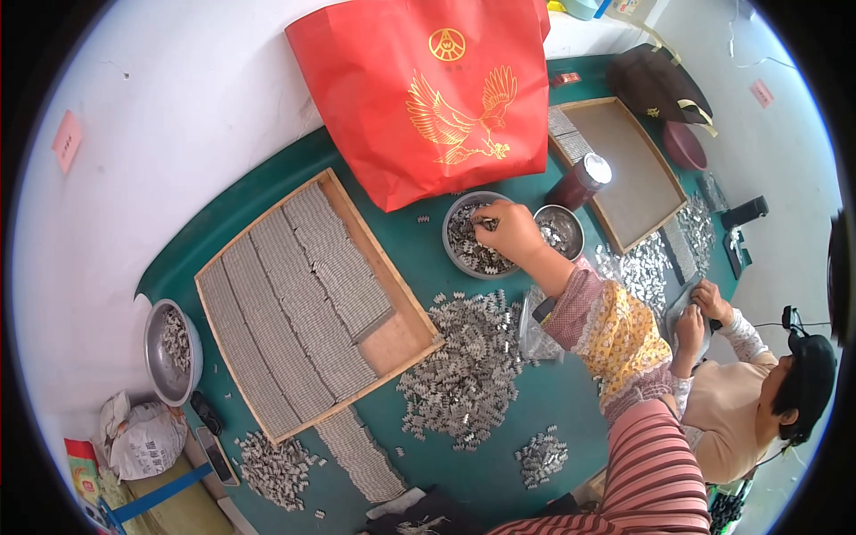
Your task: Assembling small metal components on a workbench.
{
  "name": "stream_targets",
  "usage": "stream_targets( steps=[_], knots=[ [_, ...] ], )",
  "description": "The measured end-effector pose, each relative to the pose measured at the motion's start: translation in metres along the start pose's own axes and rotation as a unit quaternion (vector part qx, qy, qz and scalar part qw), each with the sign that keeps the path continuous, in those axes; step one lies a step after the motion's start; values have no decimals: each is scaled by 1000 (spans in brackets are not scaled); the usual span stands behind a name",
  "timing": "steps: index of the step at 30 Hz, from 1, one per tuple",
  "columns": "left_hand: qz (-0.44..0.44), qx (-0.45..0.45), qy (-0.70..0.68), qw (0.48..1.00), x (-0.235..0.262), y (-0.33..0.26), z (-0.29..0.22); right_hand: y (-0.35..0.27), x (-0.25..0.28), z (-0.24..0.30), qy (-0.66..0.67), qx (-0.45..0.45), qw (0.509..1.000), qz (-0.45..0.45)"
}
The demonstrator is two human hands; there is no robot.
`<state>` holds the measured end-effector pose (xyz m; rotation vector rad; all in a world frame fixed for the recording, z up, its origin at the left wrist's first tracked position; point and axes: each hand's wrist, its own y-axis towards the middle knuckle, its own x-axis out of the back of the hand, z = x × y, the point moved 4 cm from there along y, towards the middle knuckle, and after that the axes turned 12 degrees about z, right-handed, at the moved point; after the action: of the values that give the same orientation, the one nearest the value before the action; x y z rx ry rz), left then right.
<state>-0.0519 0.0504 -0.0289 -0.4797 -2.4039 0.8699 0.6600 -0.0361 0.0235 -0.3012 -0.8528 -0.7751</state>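
Note:
My right hand [512,234] reaches into a grey bowl [448,249] of small zigzag metal pieces [471,252]. Its fingers are curled together around some of the pieces. A striped sleeve and a patterned cuff cover that forearm. Beside the bowl stands a smaller steel bowl [579,234], also holding metal pieces. Nearer to me, a large loose heap of zigzag pieces [468,370] lies on the green table. Left of it, a wooden-framed tray [392,272] is filled with tight rows of pieces, with a bare patch at its right corner. My left hand is out of view.
A red bag [428,116] with a gold eagle stands at the back. Right of it are a dark red jar [575,185] and a second wooden tray [624,169]. A person [740,401] works at the right. A metal bowl [159,374] and a phone [217,455] lie left.

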Motion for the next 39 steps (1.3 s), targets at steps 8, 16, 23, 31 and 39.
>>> stream_targets(
  steps=[8,16,23,31,39],
  knots=[
    [8,-4,-10,1000,4,4,10,3,9,2,125,-62,990,-31],
    [47,-3,-4,999,-2,0,1,2,-1,-12,260,-72,963,-29],
    [46,-22,-18,999,-5,-2,-1,3,-4,-11,298,-110,948,-6],
    [33,-20,-21,999,-4,-2,0,-6,-5,-13,331,-139,933,4],
    [40,-36,-18,998,-2,-1,4,1,-6,-16,383,-111,917,-26]
  ],
)
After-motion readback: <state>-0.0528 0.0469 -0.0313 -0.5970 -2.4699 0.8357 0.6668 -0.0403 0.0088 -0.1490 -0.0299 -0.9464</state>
